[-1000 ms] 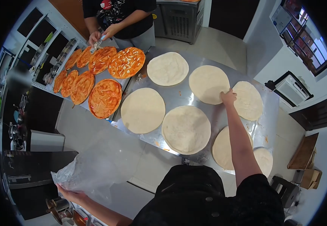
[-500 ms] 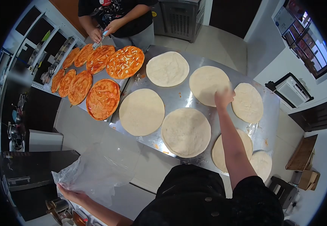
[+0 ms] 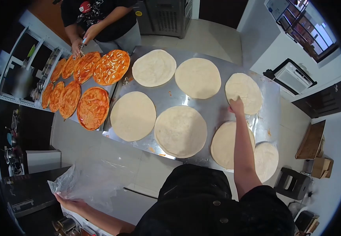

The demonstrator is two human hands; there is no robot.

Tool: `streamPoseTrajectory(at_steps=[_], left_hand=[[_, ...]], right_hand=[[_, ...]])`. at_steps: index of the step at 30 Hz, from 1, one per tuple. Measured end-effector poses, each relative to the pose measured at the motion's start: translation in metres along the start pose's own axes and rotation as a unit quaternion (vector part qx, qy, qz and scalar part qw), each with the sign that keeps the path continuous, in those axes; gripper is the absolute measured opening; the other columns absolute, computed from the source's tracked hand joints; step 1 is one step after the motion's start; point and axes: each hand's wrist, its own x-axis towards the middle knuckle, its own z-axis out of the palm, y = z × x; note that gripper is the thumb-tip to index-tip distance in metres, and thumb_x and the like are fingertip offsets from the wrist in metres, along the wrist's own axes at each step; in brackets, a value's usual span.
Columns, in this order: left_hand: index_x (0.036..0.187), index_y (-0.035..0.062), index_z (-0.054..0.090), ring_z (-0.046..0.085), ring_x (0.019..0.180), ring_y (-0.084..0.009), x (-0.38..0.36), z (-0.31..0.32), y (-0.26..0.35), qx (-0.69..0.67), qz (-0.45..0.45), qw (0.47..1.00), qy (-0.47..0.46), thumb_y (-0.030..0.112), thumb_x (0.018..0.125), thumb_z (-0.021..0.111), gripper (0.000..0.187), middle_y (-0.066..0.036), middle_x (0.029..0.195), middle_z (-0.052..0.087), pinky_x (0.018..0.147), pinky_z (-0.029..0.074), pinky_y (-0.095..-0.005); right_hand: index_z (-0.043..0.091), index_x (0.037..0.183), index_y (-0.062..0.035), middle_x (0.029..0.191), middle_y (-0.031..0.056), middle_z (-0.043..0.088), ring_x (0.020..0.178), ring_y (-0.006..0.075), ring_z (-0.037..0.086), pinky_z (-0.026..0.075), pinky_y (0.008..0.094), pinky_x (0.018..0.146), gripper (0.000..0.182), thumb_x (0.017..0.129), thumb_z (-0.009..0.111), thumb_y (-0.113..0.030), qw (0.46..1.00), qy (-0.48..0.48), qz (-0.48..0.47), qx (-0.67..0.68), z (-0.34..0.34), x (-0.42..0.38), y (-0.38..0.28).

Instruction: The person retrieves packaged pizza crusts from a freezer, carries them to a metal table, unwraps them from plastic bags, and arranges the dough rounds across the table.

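Observation:
My left hand [image 3: 68,202], at the lower left, is closed on the edge of a clear plastic sheet or bag [image 3: 95,183] that hangs loosely. Across the steel table, my right hand [image 3: 236,105] grips the near left edge of a flat round of pizza dough [image 3: 246,91], thumb on top and the other fingers partly hidden. Another dough round [image 3: 198,78] lies to its left. Partly under my right forearm is a further dough round [image 3: 223,144], with one more dough round [image 3: 266,161] overhanging the table's near right corner.
More plain dough rounds [image 3: 180,131] lie on the steel table [image 3: 168,94]. Several sauced pizza bases [image 3: 93,108] cover the adjoining surface at left, one with shredded cheese [image 3: 111,67]. Behind them a co-worker's hands [image 3: 91,33] hold a small blue-handled tool.
My right hand has moved from the middle back dough round to the one on its right. The gap between those two rounds looks wider. My left hand still holds the plastic; the view has shifted.

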Motion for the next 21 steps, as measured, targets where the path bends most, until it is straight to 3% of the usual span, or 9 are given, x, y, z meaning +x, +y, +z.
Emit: streamPoseTrajectory(at_steps=[2,5,7,9,11,15,17,20,21], left_hand=[[0.125,-0.0071,0.039,0.039,0.120,-0.0256,-0.005,0.008,-0.001,-0.014,-0.016,1.000,-0.015,0.038,0.086,0.053,0.062,-0.017,0.131,0.040,0.103,0.027,-0.0348],[0.126,-0.0069,0.038,0.039,0.120,-0.0256,-0.011,0.020,-0.002,-0.027,-0.031,0.998,-0.046,0.039,0.085,0.052,0.062,-0.017,0.131,0.040,0.102,0.027,-0.0348],[0.126,-0.0069,0.038,0.039,0.119,-0.0255,-0.014,0.026,-0.004,-0.028,-0.044,0.997,-0.049,0.039,0.085,0.052,0.063,-0.017,0.131,0.040,0.102,0.028,-0.0345],[0.125,-0.0068,0.038,0.039,0.119,-0.0255,-0.017,0.027,-0.005,-0.026,-0.058,0.997,-0.051,0.039,0.085,0.052,0.063,-0.017,0.131,0.040,0.102,0.028,-0.0343],[0.126,-0.0073,0.037,0.038,0.120,-0.0255,-0.017,0.029,-0.004,-0.017,-0.065,0.996,-0.054,0.039,0.085,0.052,0.064,-0.017,0.132,0.039,0.102,0.028,-0.0347],[0.127,-0.0064,0.038,0.038,0.122,-0.0258,-0.013,0.021,0.003,-0.001,-0.020,0.999,-0.024,0.039,0.085,0.052,0.063,-0.017,0.133,0.038,0.103,0.027,-0.0355],[0.127,-0.0050,0.040,0.037,0.123,-0.0261,-0.008,0.009,0.007,0.022,-0.006,1.000,0.014,0.038,0.086,0.051,0.061,-0.017,0.133,0.038,0.103,0.027,-0.0362],[0.128,-0.0028,0.039,0.036,0.123,-0.0284,0.002,-0.012,0.005,0.052,0.043,0.997,0.021,0.041,0.085,0.050,0.062,-0.017,0.133,0.039,0.103,0.028,-0.0401],[0.126,-0.0051,0.041,0.037,0.122,-0.0264,0.002,-0.013,0.007,0.029,0.020,0.999,0.030,0.038,0.086,0.051,0.059,-0.017,0.133,0.038,0.103,0.027,-0.0361]], right_hand=[[0.045,0.116,0.0100,0.059,0.0178,0.060,0.048,0.0275,0.060,0.050,0.0347,0.051,0.053,0.070,0.052,-0.018,1.000,-0.001,0.021,-0.014,-0.017,-0.002,0.018],[0.045,0.116,0.0071,0.063,0.0199,0.061,0.055,0.0299,0.062,0.050,0.0367,0.055,0.052,0.069,0.053,-0.015,0.996,-0.021,0.019,-0.080,-0.022,-0.008,0.016],[0.045,0.118,0.0027,0.065,0.0209,0.061,0.061,0.0341,0.061,0.050,0.0400,0.060,0.054,0.068,0.054,-0.014,0.953,0.143,-0.241,-0.112,-0.001,-0.004,0.006],[0.045,0.119,-0.0005,0.081,0.0259,0.061,0.078,0.0397,0.059,0.048,0.0425,0.071,0.055,0.068,0.057,-0.016,0.979,-0.010,-0.199,-0.047,0.013,-0.010,-0.026],[0.044,0.121,0.0001,0.103,0.0299,0.053,0.100,0.0431,0.049,0.041,0.0448,0.086,0.059,0.068,0.061,-0.021,0.959,0.005,-0.271,-0.089,0.055,0.018,-0.025],[0.040,0.126,-0.0002,0.117,0.0305,0.042,0.116,0.0456,0.032,0.029,0.0477,0.097,0.069,0.069,0.064,-0.030,0.965,0.049,-0.213,-0.145,0.091,0.032,-0.054],[0.036,0.130,-0.0010,0.122,0.0306,0.037,0.120,0.0440,0.025,0.022,0.0496,0.100,0.080,0.067,0.066,-0.040,0.985,0.063,-0.117,-0.110,0.106,0.052,-0.049],[0.034,0.131,-0.0015,0.123,0.0308,0.035,0.119,0.0435,0.027,0.022,0.0491,0.100,0.085,0.066,0.066,-0.046,0.992,0.059,-0.092,-0.059,0.101,0.051,-0.066],[0.035,0.131,-0.0015,0.124,0.0312,0.034,0.117,0.0440,0.029,0.024,0.0488,0.100,0.085,0.066,0.065,-0.047,0.991,0.065,-0.093,-0.066,0.102,0.051,-0.067]])
